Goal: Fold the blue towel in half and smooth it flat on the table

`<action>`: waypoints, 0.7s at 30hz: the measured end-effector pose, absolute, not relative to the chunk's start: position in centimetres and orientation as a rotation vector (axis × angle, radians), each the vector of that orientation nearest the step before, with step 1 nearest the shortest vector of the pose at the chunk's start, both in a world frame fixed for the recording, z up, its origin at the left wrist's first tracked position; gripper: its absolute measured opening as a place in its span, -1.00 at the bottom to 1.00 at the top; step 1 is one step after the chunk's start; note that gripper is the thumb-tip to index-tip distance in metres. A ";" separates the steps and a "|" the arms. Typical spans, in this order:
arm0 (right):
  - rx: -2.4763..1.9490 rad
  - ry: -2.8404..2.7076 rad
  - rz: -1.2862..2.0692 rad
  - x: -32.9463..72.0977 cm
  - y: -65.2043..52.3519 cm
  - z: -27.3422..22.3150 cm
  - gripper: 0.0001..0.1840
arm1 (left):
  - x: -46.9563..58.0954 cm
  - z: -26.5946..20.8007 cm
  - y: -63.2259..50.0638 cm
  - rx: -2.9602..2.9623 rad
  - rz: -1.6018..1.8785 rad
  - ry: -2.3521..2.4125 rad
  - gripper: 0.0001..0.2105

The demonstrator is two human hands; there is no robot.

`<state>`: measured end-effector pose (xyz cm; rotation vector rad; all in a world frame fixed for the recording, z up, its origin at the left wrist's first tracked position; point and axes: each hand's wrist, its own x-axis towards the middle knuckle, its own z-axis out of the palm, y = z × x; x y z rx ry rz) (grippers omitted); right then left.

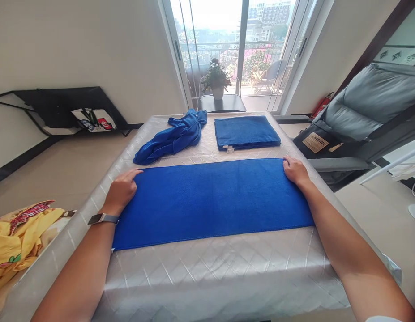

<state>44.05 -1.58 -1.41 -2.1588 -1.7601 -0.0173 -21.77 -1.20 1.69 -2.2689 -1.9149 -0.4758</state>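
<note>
A blue towel lies flat across the table as a long, wide rectangle, its far edge nearly straight. At its far left corner my left hand has the fingers closed on the edge, and a wristwatch sits on that wrist. My right hand grips the far right corner with curled fingers, the thumb side partly hidden. Beyond the towel, a crumpled blue cloth lies at the left. Right of it is a neat stack of folded blue towels, with a white tag showing at its near edge.
A quilted silvery cover drapes over the table. A potted plant stands on a chair past the far edge. To the right is a grey recliner; yellow patterned fabric lies at lower left.
</note>
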 end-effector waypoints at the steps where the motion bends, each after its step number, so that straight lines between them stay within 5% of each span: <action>1: -2.161 -1.748 -0.016 43.9 -1.7 -1.3 -0.43 | -21.3 2.0 -1.4 -2.298 -0.444 -1.871 -0.49; 10: -2.204 -1.722 0.059 43.3 -2.6 0.1 -0.48 | -5.8 4.2 -4.8 -2.915 -0.291 -1.085 -0.47; 15: -2.379 -1.749 0.091 43.8 -1.8 1.7 -0.52 | 7.6 4.3 -9.4 -3.149 -0.336 -0.379 -0.66; 18: -2.464 -1.808 0.068 44.0 -0.5 2.8 -0.58 | 15.4 3.8 -12.1 -3.161 -0.347 -0.237 -0.80; 21: -2.506 -1.840 0.078 44.1 0.8 3.6 -0.63 | 22.3 2.6 -14.1 -3.150 -0.355 -0.328 -0.69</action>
